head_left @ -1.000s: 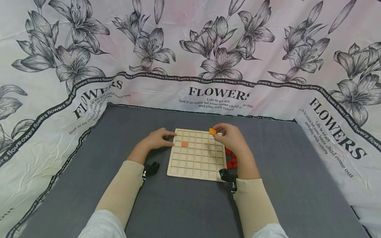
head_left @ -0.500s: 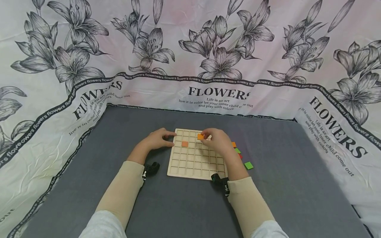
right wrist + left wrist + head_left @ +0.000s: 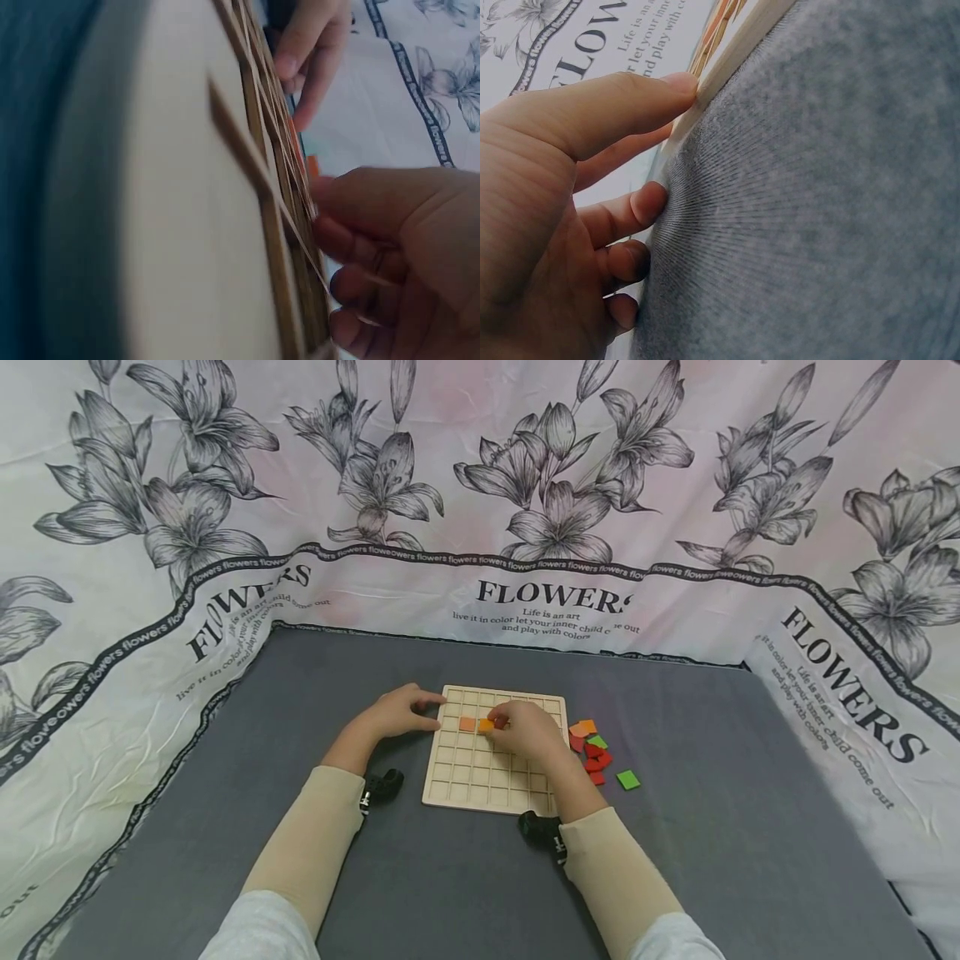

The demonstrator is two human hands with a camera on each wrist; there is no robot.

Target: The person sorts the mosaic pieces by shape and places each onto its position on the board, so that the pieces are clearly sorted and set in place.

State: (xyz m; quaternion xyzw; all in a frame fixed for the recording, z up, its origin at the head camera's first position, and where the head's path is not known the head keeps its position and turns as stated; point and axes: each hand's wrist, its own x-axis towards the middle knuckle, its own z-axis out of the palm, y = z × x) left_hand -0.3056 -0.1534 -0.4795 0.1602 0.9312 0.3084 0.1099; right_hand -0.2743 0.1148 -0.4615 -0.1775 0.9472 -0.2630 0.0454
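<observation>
A wooden grid board (image 3: pixel 480 785) lies on the dark cloth, with a light orange tile (image 3: pixel 467 724) in one cell near its upper left. My right hand (image 3: pixel 528 735) pinches a brighter orange tile (image 3: pixel 486 725) at the cell just right of it; whether that tile is seated I cannot tell. In the right wrist view, the right hand (image 3: pixel 405 247) has its thumb at an orange tile (image 3: pixel 313 166) low over the grid. My left hand (image 3: pixel 393 710) touches the board's left edge with thumb and a finger; in the left wrist view the thumb of the left hand (image 3: pixel 570 195) rests against the rim (image 3: pixel 739 60).
Right of the board lie several loose tiles: red ones (image 3: pixel 597 760), orange ones (image 3: pixel 588 726), and green ones, one of them (image 3: pixel 627 779) farther right. Behind the grey cloth (image 3: pixel 450 877) rises a flower-printed fabric backdrop (image 3: pixel 420 585).
My right hand has carried the bright orange tile left and nearer, from the board's upper right edge to beside the light orange tile. The loose tiles have come into fuller view. My left hand has stayed put.
</observation>
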